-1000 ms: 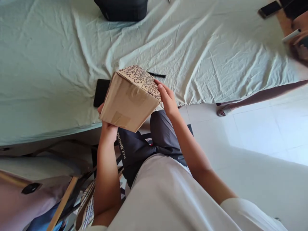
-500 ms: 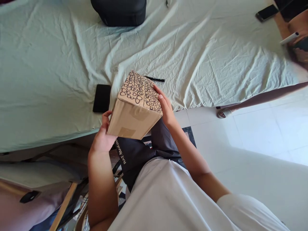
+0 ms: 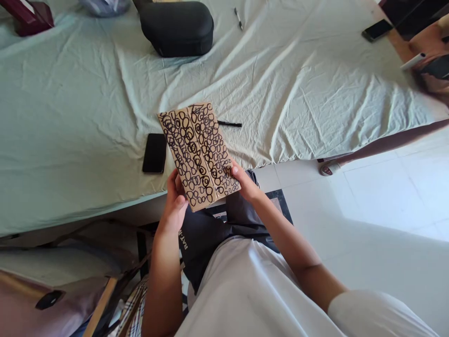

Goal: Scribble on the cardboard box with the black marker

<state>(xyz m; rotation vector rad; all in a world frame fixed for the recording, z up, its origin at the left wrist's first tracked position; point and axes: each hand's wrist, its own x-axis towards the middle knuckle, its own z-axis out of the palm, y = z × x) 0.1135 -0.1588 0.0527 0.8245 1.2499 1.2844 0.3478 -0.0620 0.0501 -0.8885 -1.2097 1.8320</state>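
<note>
Appearing at frame centre, a probably light, stiff cardboard box (image 3: 199, 157) is gripped by half-curled left hand (image 3: 174, 209) and right hand (image 3: 245, 182); opposite sides are best held.

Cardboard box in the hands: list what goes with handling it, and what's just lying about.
In the job:
- cardboard box, circle-covered face toward the camera
- left hand and right hand, both holding it
- black pen, perhaps; the circles are dark lines

Apparently just lying about:
- near phone
- black case
- far pen
- far phone
</note>
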